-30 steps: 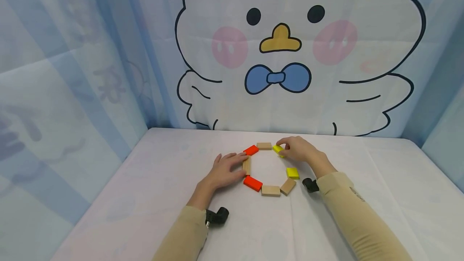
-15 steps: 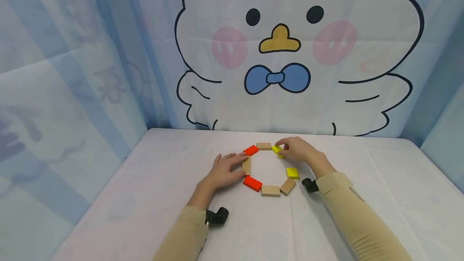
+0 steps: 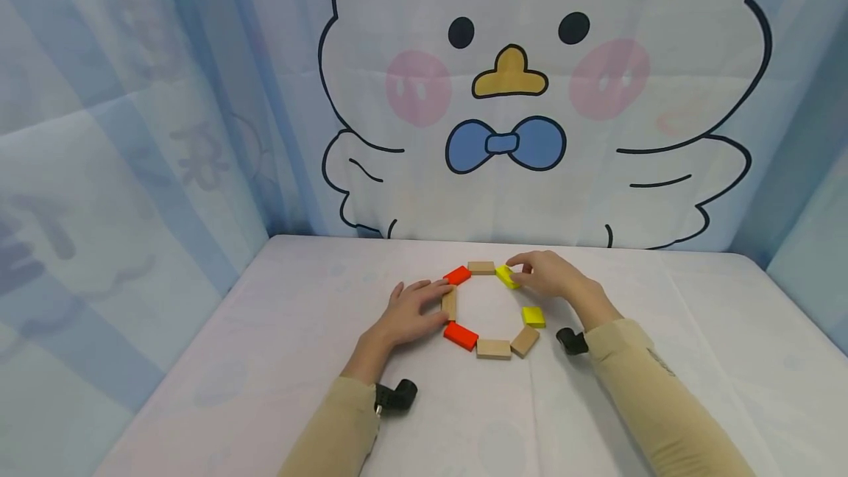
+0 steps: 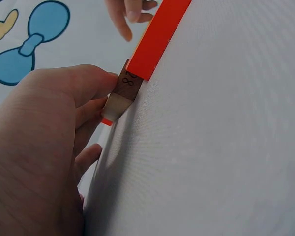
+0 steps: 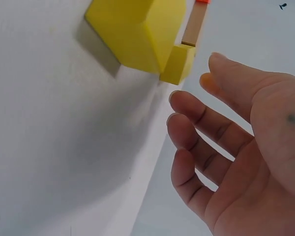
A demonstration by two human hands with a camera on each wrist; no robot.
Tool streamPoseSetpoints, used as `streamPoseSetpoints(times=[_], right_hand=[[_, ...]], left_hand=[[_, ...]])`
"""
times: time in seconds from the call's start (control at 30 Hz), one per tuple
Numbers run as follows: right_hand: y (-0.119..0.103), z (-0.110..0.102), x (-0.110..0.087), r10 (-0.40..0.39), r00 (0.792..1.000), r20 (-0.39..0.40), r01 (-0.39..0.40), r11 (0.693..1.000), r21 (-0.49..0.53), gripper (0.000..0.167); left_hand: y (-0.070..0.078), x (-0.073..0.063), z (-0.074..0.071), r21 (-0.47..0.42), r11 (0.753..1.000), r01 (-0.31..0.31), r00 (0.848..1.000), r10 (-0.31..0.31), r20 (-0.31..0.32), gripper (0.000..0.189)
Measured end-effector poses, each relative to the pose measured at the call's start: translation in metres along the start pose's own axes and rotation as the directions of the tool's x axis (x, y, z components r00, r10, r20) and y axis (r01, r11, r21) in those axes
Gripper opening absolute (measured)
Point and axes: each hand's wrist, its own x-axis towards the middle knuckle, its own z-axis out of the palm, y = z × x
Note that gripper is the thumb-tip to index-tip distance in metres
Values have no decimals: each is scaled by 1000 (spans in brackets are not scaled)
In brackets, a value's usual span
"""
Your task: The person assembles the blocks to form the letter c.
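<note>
Red, yellow and plain wooden blocks form a ring on the white-covered table. My left hand [image 3: 411, 311] holds the plain wooden block [image 3: 450, 305] at the ring's left side between thumb and fingers; dark marks show on its side in the left wrist view. Its neighbours are a red block [image 3: 458, 275] beyond and another red block [image 3: 460, 336] nearer. My right hand [image 3: 546, 274] is at the far yellow block [image 3: 507, 277], fingers loosely bent. In the right wrist view its thumb and fingers stand apart, with a gap to that yellow block [image 5: 179, 64].
A second yellow block [image 3: 533, 317] lies at the ring's right, with a wooden block [image 3: 525, 341] and another wooden block [image 3: 493, 349] along the near side. One more wooden block [image 3: 481, 269] is at the far side. A printed curtain [image 3: 503, 197] hangs behind the table [image 3: 318, 300].
My right hand has moved slightly to the right, and its fingers have loosened from the far yellow block. My left hand keeps its place. The blocks hold their arrangement.
</note>
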Motion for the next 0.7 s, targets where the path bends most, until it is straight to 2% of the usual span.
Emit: streamPoseSetpoints(times=[0.23, 0.43, 0.7], right_hand=[[8, -5, -13, -62, 996, -62, 62, 998, 1, 40], [9, -5, -21, -58, 995, -80, 60, 998, 29, 44], [7, -6, -28, -65, 992, -109, 68, 997, 27, 45]], left_hand=[[-1, 3, 1, 8, 1000, -8, 1000, 8, 4, 55], [-4, 1, 0, -21, 1000, -9, 1000, 9, 3, 57], [-7, -2, -2, -59, 998, 2, 999, -4, -44, 62]])
